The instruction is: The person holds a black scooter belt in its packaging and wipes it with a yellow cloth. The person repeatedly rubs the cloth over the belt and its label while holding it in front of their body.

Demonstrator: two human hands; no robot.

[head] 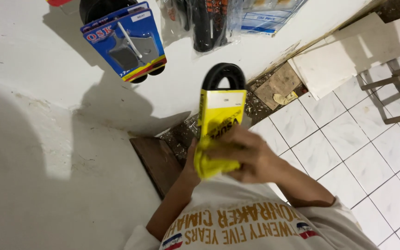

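Both hands are up at chest level gripping a black belt (pixel 225 74) in a yellow sleeve (pixel 218 125). The right hand (pixel 251 155) wraps over the sleeve's lower end, while the left hand (pixel 191 159) clutches it from behind, mostly hidden. The belt's loop sticks out above both hands.

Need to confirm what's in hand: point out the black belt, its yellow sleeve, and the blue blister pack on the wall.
black belt (pixel 228 70): head view, top of its loop above the sleeve.
yellow sleeve (pixel 218 115): head view, middle of its front face.
blue blister pack (pixel 128 44): head view, card centre.
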